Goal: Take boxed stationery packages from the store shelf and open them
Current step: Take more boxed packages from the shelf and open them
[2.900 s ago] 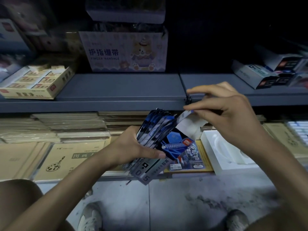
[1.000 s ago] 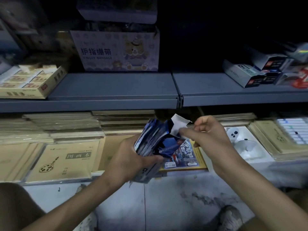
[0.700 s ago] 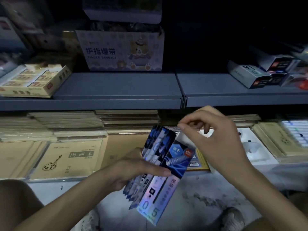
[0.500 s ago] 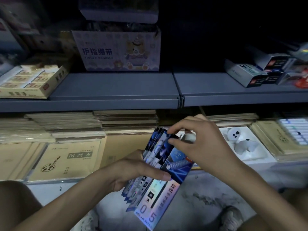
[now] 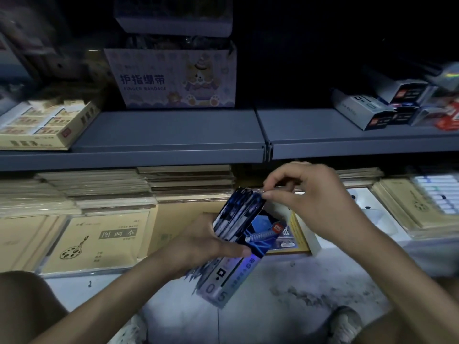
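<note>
At the centre of the frame, we hold a fanned stack of boxes (image 5: 233,219) and work at the front box (image 5: 260,234).

Nearest us, over the bare floor (image 5: 285,294), our left hand (image 5: 206,242) grips the stack around its middle, thumb across the front box. Our right hand (image 5: 320,207) pinches narrowly at that box's top end, though we cannot tell whether a flap sits between thumb and forefinger. We judge a hard tug could slide the loosely fanned lower boxes out of our one-handed grip, or tear the thin card. Behind, the notebooks (image 5: 99,239) on the lower shelf lie close. The grey upper shelf edge (image 5: 149,157) hangs just above our right knuckles, so we find room only downward and toward us.
</note>
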Demonstrator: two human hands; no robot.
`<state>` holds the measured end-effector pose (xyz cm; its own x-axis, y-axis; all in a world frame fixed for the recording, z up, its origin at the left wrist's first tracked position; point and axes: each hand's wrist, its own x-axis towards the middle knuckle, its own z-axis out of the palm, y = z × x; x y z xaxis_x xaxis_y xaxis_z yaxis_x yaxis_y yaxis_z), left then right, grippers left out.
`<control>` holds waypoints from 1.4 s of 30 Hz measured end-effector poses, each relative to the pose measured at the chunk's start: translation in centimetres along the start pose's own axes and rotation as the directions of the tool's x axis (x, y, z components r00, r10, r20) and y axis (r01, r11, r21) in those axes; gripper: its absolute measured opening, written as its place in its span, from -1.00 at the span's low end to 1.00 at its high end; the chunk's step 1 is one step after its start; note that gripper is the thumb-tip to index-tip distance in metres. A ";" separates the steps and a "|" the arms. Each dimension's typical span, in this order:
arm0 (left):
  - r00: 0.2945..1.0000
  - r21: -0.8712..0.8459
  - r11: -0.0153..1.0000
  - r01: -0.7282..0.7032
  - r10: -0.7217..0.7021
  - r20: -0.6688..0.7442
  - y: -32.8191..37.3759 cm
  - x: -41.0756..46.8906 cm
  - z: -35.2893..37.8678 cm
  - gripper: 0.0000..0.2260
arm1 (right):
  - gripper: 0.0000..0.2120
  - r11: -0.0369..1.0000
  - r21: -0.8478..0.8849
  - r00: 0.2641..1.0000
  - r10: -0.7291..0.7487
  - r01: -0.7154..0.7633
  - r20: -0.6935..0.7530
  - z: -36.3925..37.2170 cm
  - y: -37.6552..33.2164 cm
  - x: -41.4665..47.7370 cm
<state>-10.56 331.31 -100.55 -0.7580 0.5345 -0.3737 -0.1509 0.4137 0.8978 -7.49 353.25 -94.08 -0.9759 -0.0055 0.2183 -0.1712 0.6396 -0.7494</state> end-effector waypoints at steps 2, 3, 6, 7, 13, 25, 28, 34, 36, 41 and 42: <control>0.999 0.011 1.000 -0.020 0.020 -0.027 0.0 0.1 -0.3 -0.67 | -0.85 0.999 0.046 1.000 0.008 -0.007 -0.018 -0.6 0.2 0.2; 0.999 0.013 1.000 -0.026 0.026 -0.025 0.1 0.0 -0.4 -0.67 | -0.86 0.997 0.073 1.000 0.011 -0.009 -0.020 -0.8 0.3 0.2; 0.999 0.006 0.999 -0.037 0.037 -0.004 0.2 -0.1 -0.5 -0.66 | -0.87 0.991 0.133 1.000 -0.018 0.018 0.003 -0.8 0.5 0.4; 0.999 -0.010 0.999 -0.039 0.039 0.001 0.3 -0.2 -0.5 -0.67 | -0.88 0.989 0.149 0.999 -0.030 0.028 0.014 -0.7 0.4 0.4; 0.992 -0.071 0.997 -0.038 0.047 0.117 0.7 -0.9 -0.7 -0.67 | -0.81 0.956 0.292 0.993 -0.020 -0.014 0.115 -1.5 0.1 0.6; 0.988 -0.122 0.992 -0.022 0.041 0.151 0.6 -1.4 -0.9 -0.65 | -0.73 0.981 0.179 0.978 -0.105 0.072 0.180 -1.0 0.1 0.2; 0.990 -0.104 0.994 -0.045 0.058 0.131 0.7 -1.2 -0.9 -0.64 | -0.70 0.978 0.170 0.987 -0.140 0.124 0.081 -1.4 -0.1 0.2; 0.997 -0.108 0.991 -0.079 0.081 0.017 0.8 -0.9 -0.7 -0.70 | -0.77 0.960 0.237 0.985 -0.125 0.151 -0.120 -2.5 -0.8 0.2; 0.996 -0.089 0.992 -0.093 0.094 0.008 0.8 -0.8 -0.7 -0.72 | -0.83 0.947 0.306 0.995 -0.082 0.097 -0.062 -2.1 -1.1 -0.1; 0.994 -0.046 0.993 -0.108 0.108 -0.004 0.9 -1.1 -0.3 -0.73 | -0.79 0.879 0.475 0.999 -0.018 0.029 -0.028 -1.4 -1.9 -0.6; 0.995 -0.043 0.994 -0.101 0.100 -0.022 0.9 -1.1 -0.2 -0.75 | -0.78 0.863 0.504 0.999 -0.003 0.020 -0.034 -1.6 -1.9 -0.7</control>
<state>-9.98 330.92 -99.32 -0.7830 0.5569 -0.2770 -0.1012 0.3253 0.9402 -6.25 353.20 -91.81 -0.9702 0.0186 0.2417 -0.2355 0.1643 -0.9579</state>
